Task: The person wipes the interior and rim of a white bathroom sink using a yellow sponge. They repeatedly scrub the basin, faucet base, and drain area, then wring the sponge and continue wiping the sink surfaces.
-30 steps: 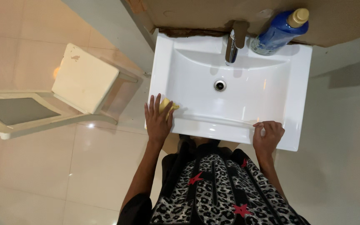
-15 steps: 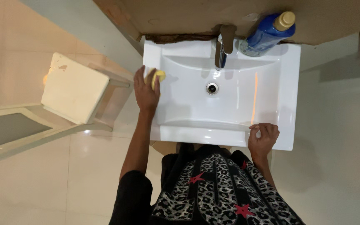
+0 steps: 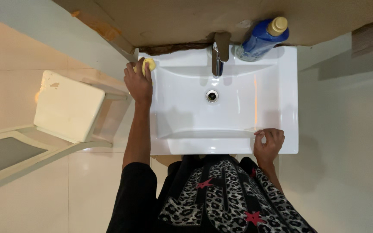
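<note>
We press the yellow sponge (image 3: 148, 64) under our closed left hand (image 3: 137, 83) on the white washbasin (image 3: 288, 86)'s far-left corner, right hand (image 3: 268, 144) curled empty on its near rim, so wiping seems underway.

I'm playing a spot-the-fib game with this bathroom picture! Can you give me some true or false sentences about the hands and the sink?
1. The left hand presses a small yellow sponge on the back left corner of the white rectangular ceramic sink. True.
2. The right hand holds the blue plastic bottle with the tan cap. False: it rests on the sink's front rim; the bottle stands at the back right.
3. Water runs from the chrome tap. False: none shows.
4. A white wooden chair stands left of the sink. True.
</note>
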